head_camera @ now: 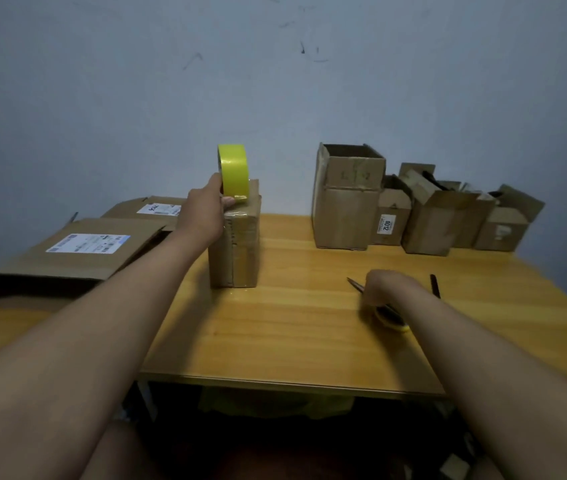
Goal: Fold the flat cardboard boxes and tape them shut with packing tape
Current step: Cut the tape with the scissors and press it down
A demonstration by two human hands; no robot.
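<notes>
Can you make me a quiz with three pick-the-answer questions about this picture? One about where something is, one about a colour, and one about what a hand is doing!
1. Where is the tape roll?
A. On top of the standing box
B. On the floor
C. Inside an open box

2. What colour is the tape roll?
A. Red
B. Yellow
C. Blue

3. What is the right hand doing?
A. Waving in the air
B. Holding a cup
C. Gripping scissors on the table

Answers:
1. A: the left hand holds the tape roll on the top of the standing box.
2. B: its side is bright yellow.
3. C: the right hand curls round the scissors, blades open on the table.
</notes>
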